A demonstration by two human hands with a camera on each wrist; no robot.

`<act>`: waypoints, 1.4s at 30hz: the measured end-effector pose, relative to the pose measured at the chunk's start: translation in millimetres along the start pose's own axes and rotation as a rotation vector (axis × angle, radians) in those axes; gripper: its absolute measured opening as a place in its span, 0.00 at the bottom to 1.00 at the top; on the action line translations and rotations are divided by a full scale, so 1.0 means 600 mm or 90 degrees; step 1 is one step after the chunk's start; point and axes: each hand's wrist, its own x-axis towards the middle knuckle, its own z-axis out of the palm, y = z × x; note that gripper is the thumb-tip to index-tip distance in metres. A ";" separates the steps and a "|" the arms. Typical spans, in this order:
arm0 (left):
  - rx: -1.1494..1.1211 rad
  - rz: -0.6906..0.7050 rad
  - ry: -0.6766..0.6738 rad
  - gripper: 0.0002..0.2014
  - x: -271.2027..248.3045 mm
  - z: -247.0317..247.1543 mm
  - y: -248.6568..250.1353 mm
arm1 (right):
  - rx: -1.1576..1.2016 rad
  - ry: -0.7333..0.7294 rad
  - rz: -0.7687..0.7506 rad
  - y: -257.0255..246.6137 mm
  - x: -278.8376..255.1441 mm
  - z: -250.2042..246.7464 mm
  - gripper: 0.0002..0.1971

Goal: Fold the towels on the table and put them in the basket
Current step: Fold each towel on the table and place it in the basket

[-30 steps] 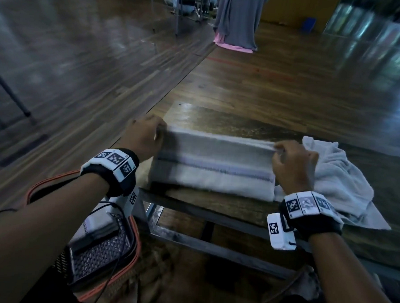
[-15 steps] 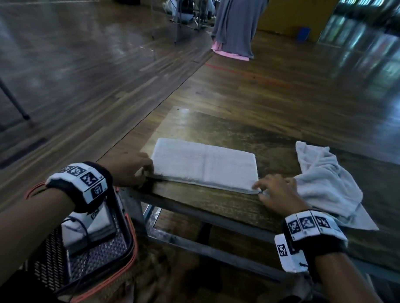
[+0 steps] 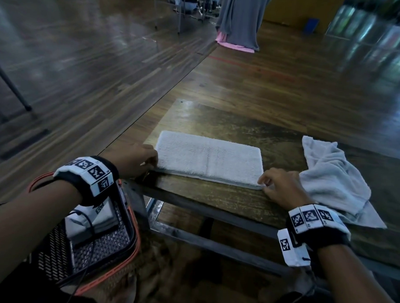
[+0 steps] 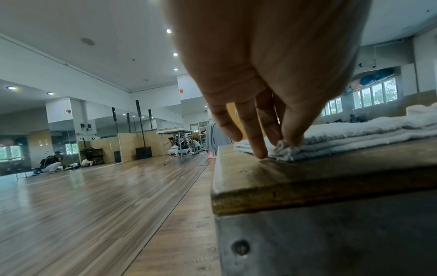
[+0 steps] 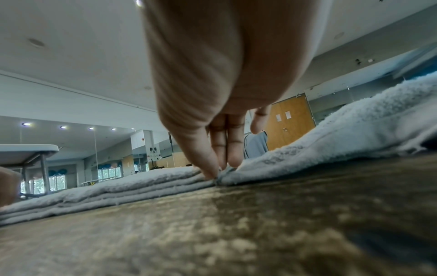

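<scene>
Dark, worn wood makes up the worktop (image 3: 218, 120), the one flat surface big enough to lay cloth out on, which is likely why the folding happens here. Beside its left end, down on the floor, sits the orange-rimmed basket (image 3: 132, 235), placed within easy reach of a finished fold; pale folded cloth already lies inside it. Right of centre on the worktop, a crumpled towel (image 3: 334, 176) is heaped, seemingly waiting its turn. Left of that heap, along the worktop's near edge, the folded towel (image 3: 208, 158) lies as a flat layered rectangle, its stacked edges facing the person. The left hand (image 3: 135, 160) has its grip closed on the towel's near left corner, thumb and fingertips (image 4: 293, 138) pinching the bunched layers. The right hand (image 3: 281, 186) mirrors it at the near right corner, thumb and fingers nipping the edge just where the crumpled towel begins. Holding both corners probably keeps the layers aligned for the next fold or a lift.
</scene>
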 end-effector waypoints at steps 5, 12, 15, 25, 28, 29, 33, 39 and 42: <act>0.002 -0.063 -0.031 0.06 0.008 0.001 0.002 | 0.048 0.028 -0.008 0.005 0.005 -0.001 0.08; 0.036 -0.045 0.028 0.05 0.005 -0.008 -0.019 | 0.032 0.120 -0.008 0.004 0.014 0.001 0.07; 0.070 -0.023 -0.001 0.05 -0.001 -0.003 -0.022 | -0.059 0.043 0.017 -0.002 0.012 0.010 0.06; 0.064 0.058 0.019 0.13 0.000 0.025 0.011 | -0.052 -0.005 -0.074 -0.041 -0.011 0.027 0.14; 0.062 0.057 -0.009 0.11 -0.009 0.020 0.015 | -0.032 0.000 -0.071 -0.046 -0.030 0.023 0.10; 0.064 0.055 -0.018 0.11 -0.011 0.021 0.019 | -0.027 0.001 -0.068 -0.048 -0.036 0.021 0.09; 0.109 0.011 0.026 0.11 -0.010 0.034 0.049 | -0.030 0.002 -0.027 -0.061 -0.046 0.016 0.10; 0.064 -0.011 0.132 0.12 0.044 0.070 0.125 | 0.084 0.163 0.013 -0.111 -0.002 0.023 0.09; 0.060 -0.018 0.149 0.15 0.075 0.083 0.145 | 0.089 0.148 0.011 -0.140 0.033 0.038 0.12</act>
